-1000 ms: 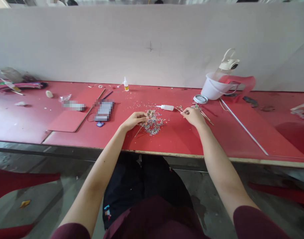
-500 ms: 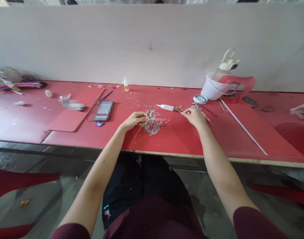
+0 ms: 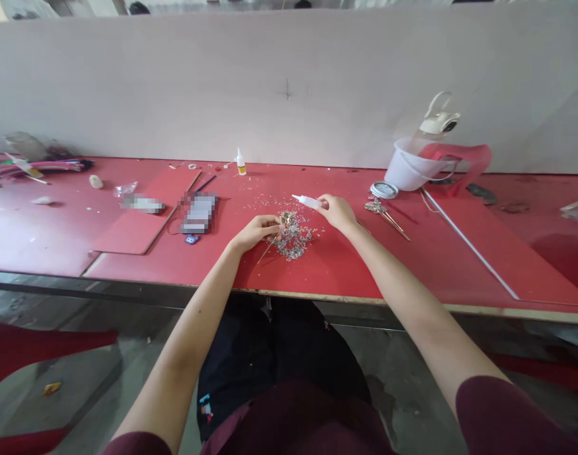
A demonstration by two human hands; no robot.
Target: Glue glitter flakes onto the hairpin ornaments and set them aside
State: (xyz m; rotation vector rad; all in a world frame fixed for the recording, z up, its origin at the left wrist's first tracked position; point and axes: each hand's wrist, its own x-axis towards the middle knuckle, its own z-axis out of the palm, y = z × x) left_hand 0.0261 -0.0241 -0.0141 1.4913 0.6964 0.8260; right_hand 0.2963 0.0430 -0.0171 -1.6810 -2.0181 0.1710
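Dark trousers (image 3: 283,354) and a maroon shirt (image 3: 298,420) lie closest, below the worn front edge of the red bench (image 3: 336,272). Over the bench, the left hand (image 3: 255,232) has its fingers closed on a gold-coloured ornament (image 3: 287,218), whose thin stem slants down toward the near edge. Just right of that hand, small glittering pieces (image 3: 294,243) lie in a loose heap, with more strewn beyond it. The right hand (image 3: 338,212) grips a white bottle (image 3: 310,201) by its rear end, the narrow nozzle pointing left, past the far side of the heap; whether the bottle touches the bench I cannot tell. A bit of thin rod (image 3: 363,226) shows beside the right wrist.

Left of the hands, a blurred-out rectangular object (image 3: 201,213) lies with a small blue item (image 3: 191,239) just in front of it. To the right rest gold-coloured sticks (image 3: 397,224) with a glittering head, and behind them a round lid (image 3: 384,189).

Farther back, a small bottle with a yellow label (image 3: 241,163) stands upright, and a white bucket (image 3: 405,165) holds a drinking bottle (image 3: 440,123). A pale partition (image 3: 175,88) rises behind the bench.
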